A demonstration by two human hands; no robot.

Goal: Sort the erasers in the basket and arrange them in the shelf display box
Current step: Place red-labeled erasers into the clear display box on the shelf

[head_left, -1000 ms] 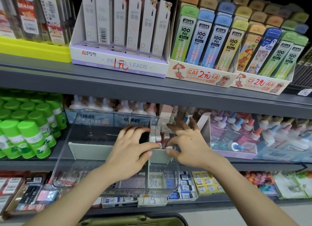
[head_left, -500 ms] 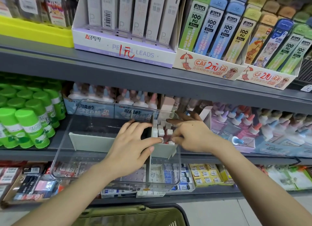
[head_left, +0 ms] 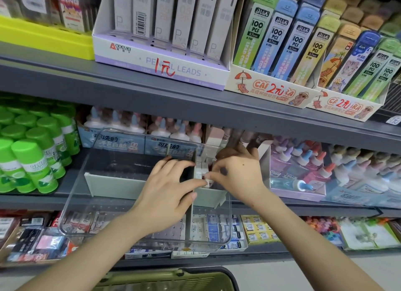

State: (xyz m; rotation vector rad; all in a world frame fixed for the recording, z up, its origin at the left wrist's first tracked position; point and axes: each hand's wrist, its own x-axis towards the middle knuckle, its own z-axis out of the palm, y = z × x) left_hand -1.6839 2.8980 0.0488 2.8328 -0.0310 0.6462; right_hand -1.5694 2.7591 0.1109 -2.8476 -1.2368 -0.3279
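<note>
A clear plastic display box [head_left: 91, 199] juts out from the middle shelf, split by grey dividers [head_left: 112, 183]. Small white erasers [head_left: 199, 171] stand packed in its narrow right compartment; the wide left compartment holds nothing I can see. My left hand [head_left: 167, 195] rests over the upright divider, fingers bent, its fingertips touching an eraser at the front of the row. My right hand [head_left: 237, 173] reaches into the right compartment and pinches a white eraser [head_left: 207, 181] at the front. The olive green basket [head_left: 165, 280] sits below at the frame's bottom edge, contents hidden.
Green glue sticks [head_left: 32, 160] stand left of the box, and glue bottles [head_left: 303, 173] in a tray to the right. Pencil lead boxes [head_left: 165, 58] fill the upper shelf. Packaged erasers [head_left: 256, 227] and other stationery line the lower shelf.
The view has tilted down, bringing the basket into view. My right hand has curled tighter and drawn toward the front of the eraser row; my left hand stays on the divider.
</note>
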